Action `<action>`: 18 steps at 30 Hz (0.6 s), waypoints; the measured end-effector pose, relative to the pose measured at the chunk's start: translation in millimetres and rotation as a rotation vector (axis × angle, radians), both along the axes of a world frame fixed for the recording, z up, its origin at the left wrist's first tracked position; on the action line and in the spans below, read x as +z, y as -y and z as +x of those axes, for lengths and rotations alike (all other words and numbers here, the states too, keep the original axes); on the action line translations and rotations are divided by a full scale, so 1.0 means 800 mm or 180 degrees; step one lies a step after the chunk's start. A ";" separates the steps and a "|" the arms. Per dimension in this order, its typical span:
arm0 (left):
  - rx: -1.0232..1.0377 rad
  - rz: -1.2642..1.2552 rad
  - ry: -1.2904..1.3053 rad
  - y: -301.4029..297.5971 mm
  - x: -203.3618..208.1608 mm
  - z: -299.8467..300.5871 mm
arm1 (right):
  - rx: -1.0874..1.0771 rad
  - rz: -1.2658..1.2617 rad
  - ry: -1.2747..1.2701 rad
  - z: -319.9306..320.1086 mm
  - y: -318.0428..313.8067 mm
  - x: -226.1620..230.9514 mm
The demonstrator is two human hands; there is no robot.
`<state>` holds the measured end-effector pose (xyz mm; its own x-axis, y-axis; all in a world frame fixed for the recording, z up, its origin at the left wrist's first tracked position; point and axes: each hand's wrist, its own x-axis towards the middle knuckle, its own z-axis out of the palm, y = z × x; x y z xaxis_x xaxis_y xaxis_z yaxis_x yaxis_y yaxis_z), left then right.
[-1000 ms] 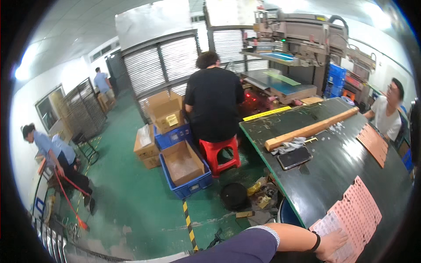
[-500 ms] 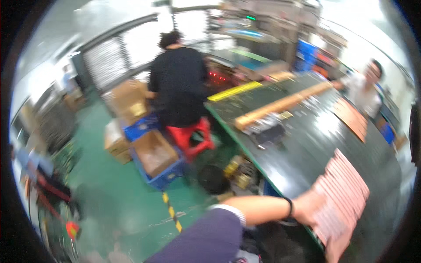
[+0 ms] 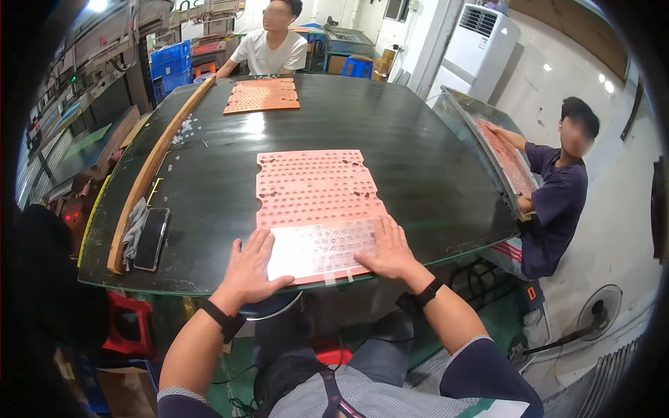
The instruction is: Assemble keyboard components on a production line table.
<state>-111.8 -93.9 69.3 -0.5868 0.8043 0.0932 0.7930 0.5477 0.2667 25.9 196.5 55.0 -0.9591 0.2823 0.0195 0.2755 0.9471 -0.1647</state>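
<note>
On the dark tabletop in front of me lies a pink board (image 3: 315,184) with rows of small round holes and notched edges. A glossy clear sheet (image 3: 300,251) covers its near end, and small tape-like strips (image 3: 329,277) stick out at the near edge. My left hand (image 3: 249,270) rests at the sheet's left side, fingers stretched and thumb along the near edge. Across from it my right hand (image 3: 392,252) lies over the right edge with fingers spread, its thumb on the sheet. Both hands look open and flat, grasping nothing.
A wooden bar (image 3: 162,150) runs along the table's (image 3: 411,150) left side, beside a phone (image 3: 152,239) and a grey cloth (image 3: 134,228). A similar orange board (image 3: 262,95) lies before a person (image 3: 273,49) at the far end. Another person (image 3: 557,188) works at a tilted frame (image 3: 481,132) on the right.
My view has swung right, toward the table. The pink board, earlier tilted in my grasp near the table edge, now lies flat before me with a hand on each side.
</note>
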 end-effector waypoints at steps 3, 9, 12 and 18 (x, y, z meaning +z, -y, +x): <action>-0.0034 0.0073 -0.0090 0.009 -0.013 -0.006 | -0.0030 -0.0022 -0.0042 -0.005 -0.004 -0.008; 0.0208 0.0944 -0.0281 0.041 -0.029 -0.024 | 0.0111 -0.0689 -0.0490 -0.013 -0.024 0.020; 0.0490 0.2258 -0.0248 0.040 -0.038 -0.029 | 0.0370 -0.0576 -0.1074 -0.032 0.009 0.029; 0.1159 0.3363 0.0753 0.050 -0.038 -0.028 | 0.0830 -0.1112 -0.0655 -0.106 0.155 0.036</action>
